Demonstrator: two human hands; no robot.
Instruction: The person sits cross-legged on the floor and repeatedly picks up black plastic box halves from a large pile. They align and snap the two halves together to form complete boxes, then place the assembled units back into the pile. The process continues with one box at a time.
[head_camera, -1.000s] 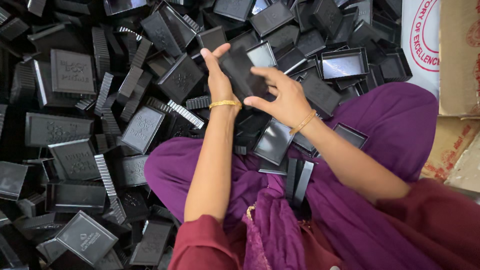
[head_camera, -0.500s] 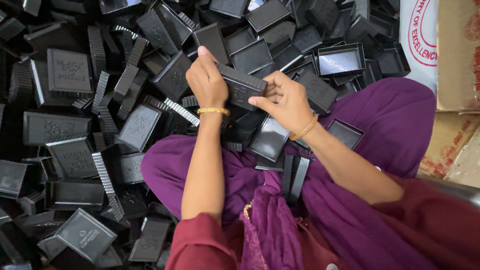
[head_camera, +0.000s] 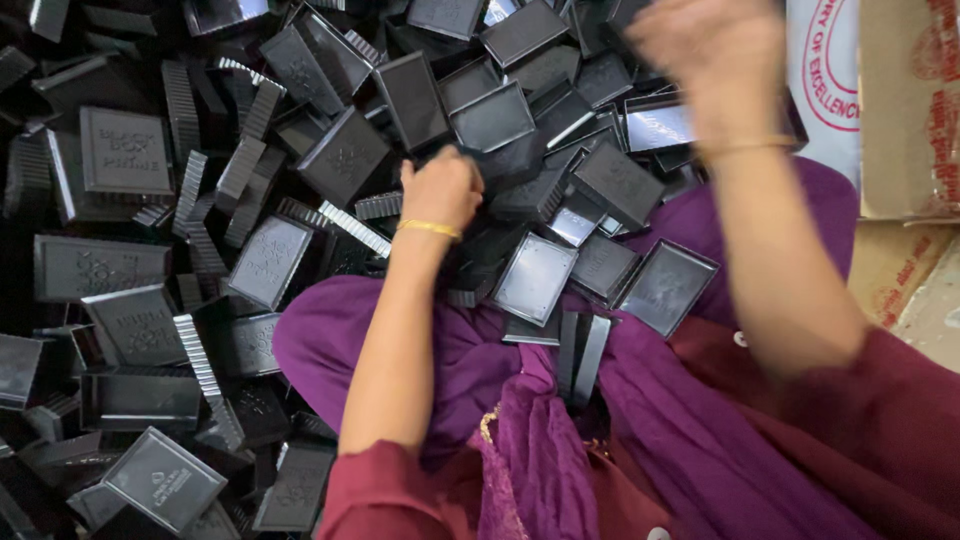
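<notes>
Fingers of the left hand curl down into the heap of black plastic box parts, apparently gripping one just under the knuckles. Raised and blurred, the right hand shows no readable grip. Most parts around the fingers look unsorted; several trays lie nearer, on the purple cloth.

Left hand: thin gold bangle at wrist, forearm bare. Right hand: blurred, same kind of thin gold bangle. Maroon sleeves end above the elbows. Purple draped cloth over lap and legs, folds down the middle, small gold trim at the edge.
</notes>
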